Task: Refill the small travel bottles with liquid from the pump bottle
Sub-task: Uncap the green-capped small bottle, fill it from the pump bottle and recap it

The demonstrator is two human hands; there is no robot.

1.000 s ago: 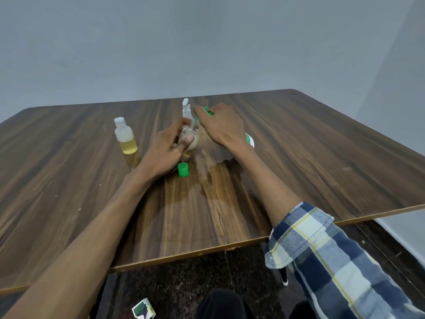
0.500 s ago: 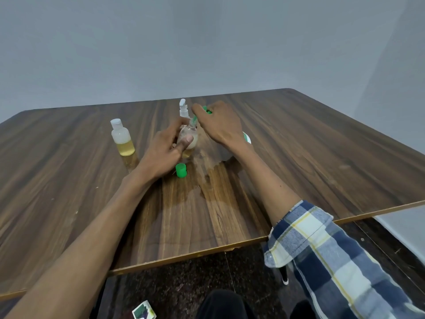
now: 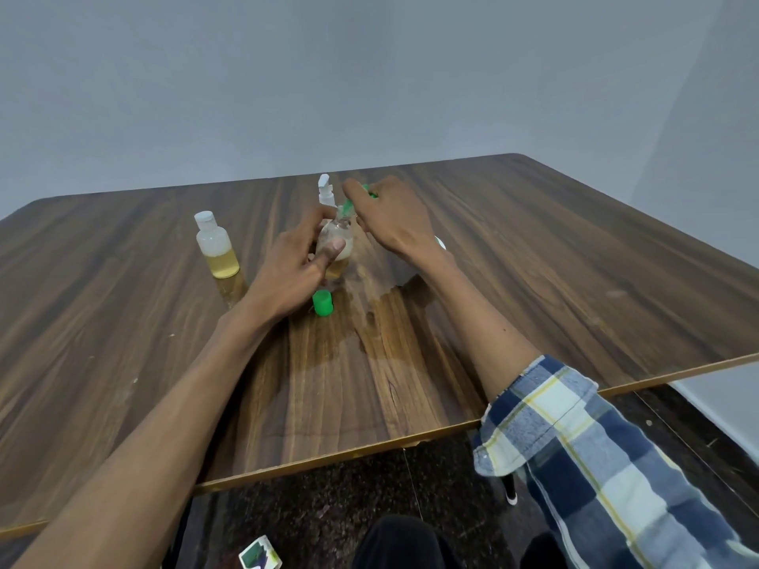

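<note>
- The left hand (image 3: 292, 269) gripped a small clear travel bottle (image 3: 336, 245) upright on the table (image 3: 534, 256), thumb across the near face and fingers curled round the far side; its green cap (image 3: 322, 303) lay loose on the wood just near of it.
- The right hand (image 3: 392, 217) sat curled over the green pump head (image 3: 356, 197), whose spout angled down to the held bottle's mouth. The pump bottle's body was mostly hidden behind the hand and wrist, so I could not tell how full it was.
- Doing this well, by my judgement, meant keeping the spout tip right over the narrow mouth, pressing slowly, and holding the little bottle steady so nothing ran down its side; a wet-looking patch already showed on the table.
- To the left stood a second travel bottle (image 3: 215, 251), capped white and part-filled with yellow liquid.
- A white-topped bottle (image 3: 325, 191) stood just beyond the hands.
</note>
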